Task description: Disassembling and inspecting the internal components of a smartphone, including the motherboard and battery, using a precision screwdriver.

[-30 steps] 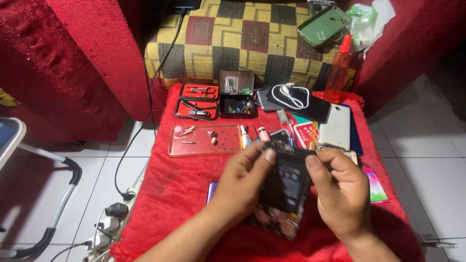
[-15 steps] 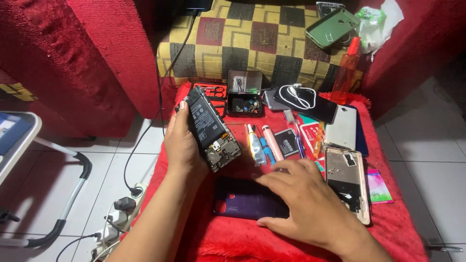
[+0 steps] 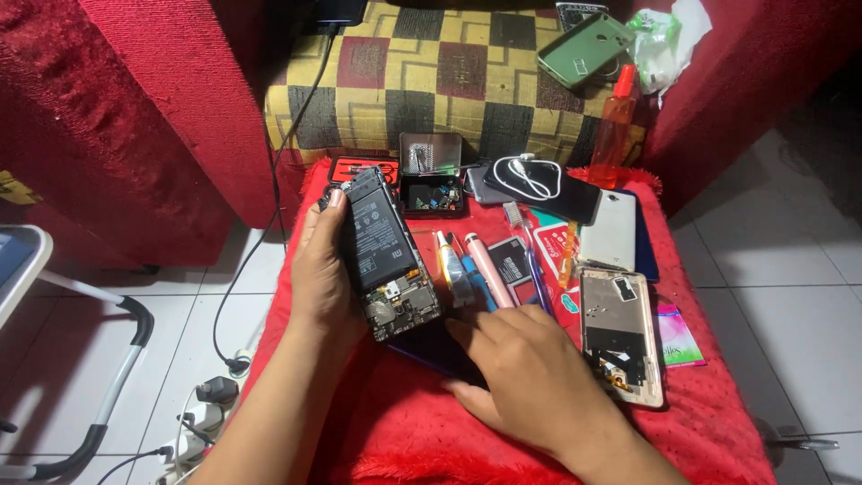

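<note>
Left hand (image 3: 323, 278): fingers gripping opened phone (image 3: 384, 256), lifting it over the table's (image 3: 718, 422) left edge. Right hand (image 3: 530, 377): fingers spread, pressing dark panel (image 3: 435, 352) flat near centre.

Opened phone held up, dark back panel flat on the cloth

The opened phone (image 3: 384, 253) is tilted, black battery and bare circuit board facing up, gripped along its left edge. The dark glossy panel (image 3: 435, 350) lies flat on red cloth, mostly covered.

- My left hand (image 3: 325, 274) holds an open phone (image 3: 384, 254) with a matt black battery and shiny metal bits.
- The red cloth (image 3: 431, 431) looks fuzzy and soft.
- The gold phone frame (image 3: 620, 334) looks like smooth metal.
- The orange bottle (image 3: 613, 135) is see-through plastic.
</note>
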